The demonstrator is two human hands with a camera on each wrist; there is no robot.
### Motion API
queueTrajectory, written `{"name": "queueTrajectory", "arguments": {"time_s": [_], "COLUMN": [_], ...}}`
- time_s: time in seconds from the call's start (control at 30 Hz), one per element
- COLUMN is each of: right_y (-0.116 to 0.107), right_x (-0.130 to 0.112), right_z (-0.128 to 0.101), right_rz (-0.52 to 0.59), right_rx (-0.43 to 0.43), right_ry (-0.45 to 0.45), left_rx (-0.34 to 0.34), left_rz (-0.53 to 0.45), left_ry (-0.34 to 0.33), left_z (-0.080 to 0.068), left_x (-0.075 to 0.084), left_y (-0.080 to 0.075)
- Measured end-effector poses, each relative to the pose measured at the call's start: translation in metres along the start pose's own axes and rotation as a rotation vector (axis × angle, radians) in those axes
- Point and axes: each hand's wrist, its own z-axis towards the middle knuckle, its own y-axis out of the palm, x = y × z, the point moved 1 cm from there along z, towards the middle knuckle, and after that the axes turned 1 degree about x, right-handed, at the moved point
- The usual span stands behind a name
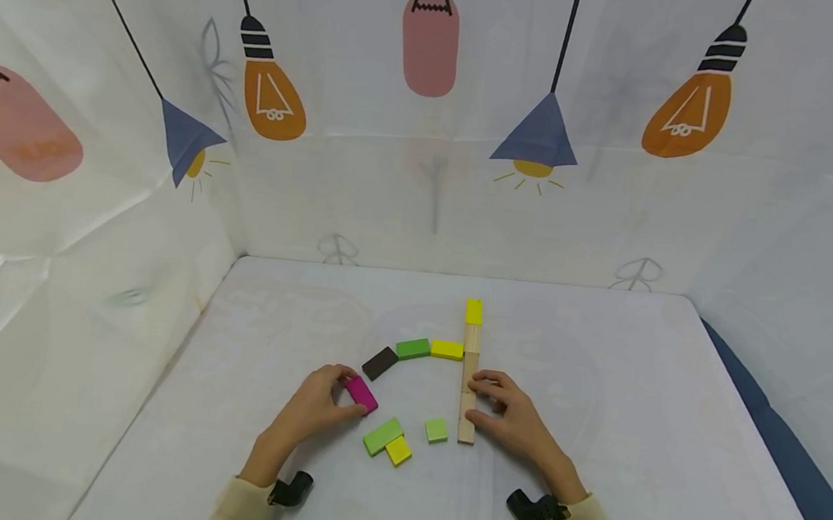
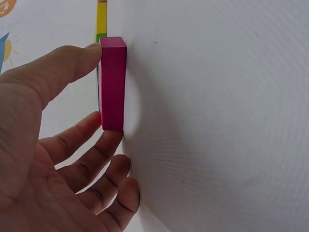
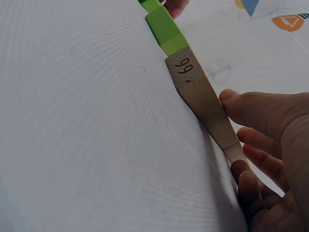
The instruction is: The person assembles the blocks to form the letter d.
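On the white table, my left hand (image 1: pixel 316 403) pinches a magenta wooden block (image 1: pixel 362 394) at its two ends, thumb on one and fingers on the other. The block (image 2: pixel 113 87) lies close along the surface in the left wrist view. A straight column of plain wooden blocks (image 1: pixel 470 374) runs away from me, topped by a yellow block (image 1: pixel 474 312). My right hand (image 1: pixel 519 421) rests along its right side, thumb and fingertips at the edge. One plain block (image 3: pixel 186 70) bears the number 99 or 66, depending on reading direction.
A curve of blocks, dark brown (image 1: pixel 380 364), green (image 1: pixel 413 348) and yellow (image 1: pixel 447 350), meets the column's left side. Nearer me lie a light green block (image 1: pixel 383 437) touching a small yellow one (image 1: pixel 399 451), and a separate small green block (image 1: pixel 436 430). A lamp-printed sheet (image 1: pixel 364 180) stands behind.
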Motion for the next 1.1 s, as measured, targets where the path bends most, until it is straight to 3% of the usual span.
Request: {"name": "queueTrajectory", "arguments": {"time_s": [0.3,1.1], "right_y": [-0.0009,0.0009], "right_x": [-0.0031,0.0006], "right_z": [-0.0001,0.0012], "right_rz": [0.006,0.003], "right_rx": [-0.006,0.005], "right_ry": [-0.001,-0.007], "left_rx": [-0.019,-0.083], "left_rz": [-0.01,-0.017], "left_ry": [0.045,0.05], "left_z": [0.0001,-0.0005], "left_x": [0.0019,0.0018], "left_y": [-0.0004,-0.0057]}}
